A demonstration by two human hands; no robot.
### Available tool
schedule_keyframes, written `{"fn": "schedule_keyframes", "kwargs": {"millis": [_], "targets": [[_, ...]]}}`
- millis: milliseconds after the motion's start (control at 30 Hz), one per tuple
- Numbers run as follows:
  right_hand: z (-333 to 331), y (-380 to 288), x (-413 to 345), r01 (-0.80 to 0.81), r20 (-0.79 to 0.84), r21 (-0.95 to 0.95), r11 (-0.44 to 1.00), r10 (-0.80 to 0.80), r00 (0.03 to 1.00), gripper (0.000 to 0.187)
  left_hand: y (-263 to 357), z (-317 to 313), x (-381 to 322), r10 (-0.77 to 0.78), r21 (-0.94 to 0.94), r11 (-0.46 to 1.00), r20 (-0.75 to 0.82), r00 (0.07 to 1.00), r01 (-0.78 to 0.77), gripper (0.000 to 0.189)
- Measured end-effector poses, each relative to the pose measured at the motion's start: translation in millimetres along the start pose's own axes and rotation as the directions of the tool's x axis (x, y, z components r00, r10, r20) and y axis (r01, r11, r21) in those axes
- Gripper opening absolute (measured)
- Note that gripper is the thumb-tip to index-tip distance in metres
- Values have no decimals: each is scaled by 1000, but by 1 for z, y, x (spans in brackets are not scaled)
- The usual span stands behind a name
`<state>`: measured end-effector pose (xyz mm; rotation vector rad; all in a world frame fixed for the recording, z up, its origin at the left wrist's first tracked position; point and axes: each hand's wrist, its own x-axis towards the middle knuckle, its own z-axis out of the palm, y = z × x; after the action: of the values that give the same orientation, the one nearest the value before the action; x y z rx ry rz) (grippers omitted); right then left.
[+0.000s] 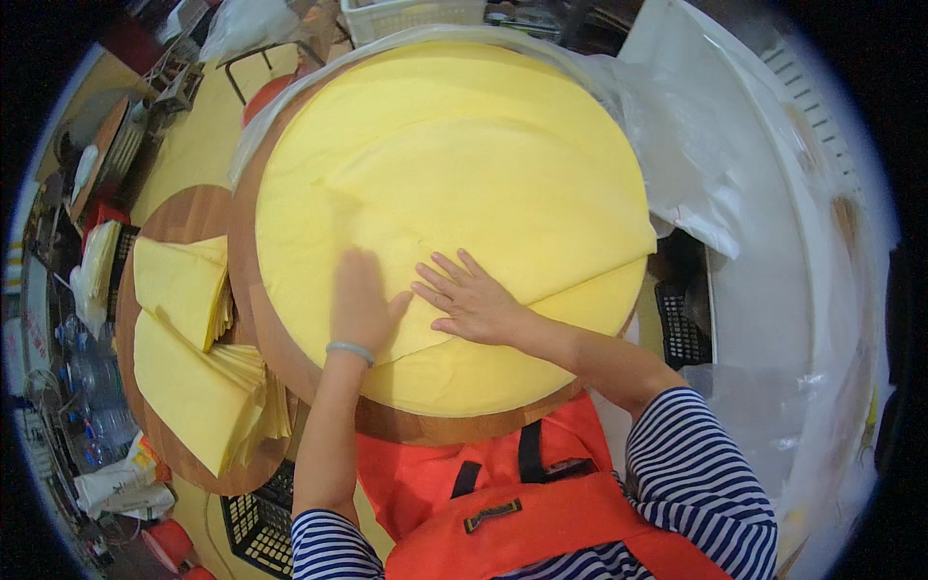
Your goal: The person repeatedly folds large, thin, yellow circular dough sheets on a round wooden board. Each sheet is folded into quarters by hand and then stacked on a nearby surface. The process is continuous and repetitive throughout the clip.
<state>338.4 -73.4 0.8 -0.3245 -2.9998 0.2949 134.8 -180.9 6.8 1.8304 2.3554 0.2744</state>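
A stack of large, thin, round yellow sheets (464, 181) lies on a round wooden board (250, 275) in front of me. The top sheet (500, 210) is folded over, and its straight edge slants across the near part of the stack. My left hand (362, 297), blurred and with a bracelet at the wrist, is over the left part of this folded sheet, thumb apart. Whether it touches the sheet is hard to tell. Palm down with fingers spread, my right hand (471, 301) rests on the folded sheet near its slanting edge. Neither hand grips anything.
To the left, a smaller wooden board (196, 203) bears folded yellow sheets (188, 391) in layered wedges. A black plastic crate (261, 529) is below it. Clear plastic film (674, 145) hangs beside the stack, near a white surface (761, 217). A white basket (413, 18) stands behind.
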Motion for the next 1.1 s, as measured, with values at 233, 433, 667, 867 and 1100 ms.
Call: {"fn": "schedule_keyframes", "kwargs": {"millis": [233,433,667,867,1100], "targets": [[-2,-3,-7,-14,-141,21,1000,16,990,60,6,-7,5,-39,129,991,134,990,21,84],[-31,61,-103,-513,-200,821,251,968,153,30,22,-25,3,-29,174,985,59,998,18,79],[-32,116,-172,6,317,948,-317,948,-36,37,145,-9,33,278,-132,959,251,927,-252,65],[-39,127,-167,26,408,913,-407,912,-44,30,247,68,17,221,-150,954,-231,948,-259,60],[-44,107,-145,287,222,935,-206,975,-24,21,237,71,16,227,-80,966,-207,952,-248,37]]}}
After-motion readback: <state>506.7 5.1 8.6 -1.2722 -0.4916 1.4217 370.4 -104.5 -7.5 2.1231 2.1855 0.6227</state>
